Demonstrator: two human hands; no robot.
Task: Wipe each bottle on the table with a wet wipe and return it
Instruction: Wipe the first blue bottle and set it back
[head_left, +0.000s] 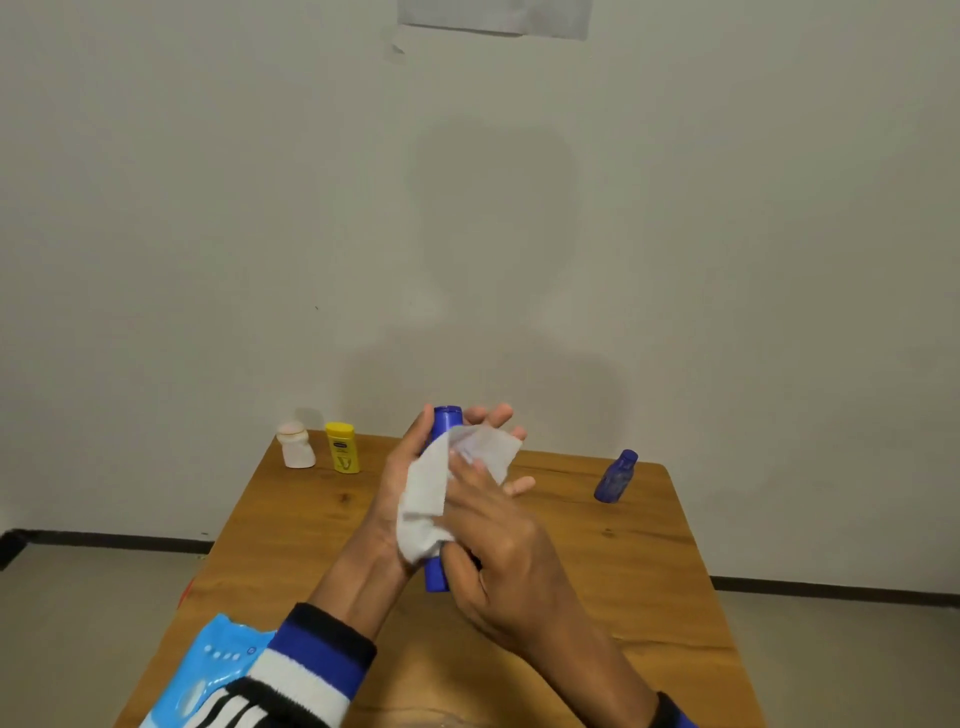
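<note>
Above the middle of the table (322, 525), the left hand (400, 483) grips the tall blue bottle (437, 574) while the right hand (498, 525) presses the wet wipe (423, 499) on it with straight fingers, so the wiping step looks underway, and next it needs setting back down.

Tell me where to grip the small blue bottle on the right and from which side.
Grip the small blue bottle around its wide body, below the narrow cap, probably coming from the right or from above. It leans, alone near the table right edge, nothing crowding it.

Wooden table (649, 597) carries white bottle (297, 451), yellow bottle (343, 448), small blue bottle (616, 478), wipes pack (208, 670).
</note>
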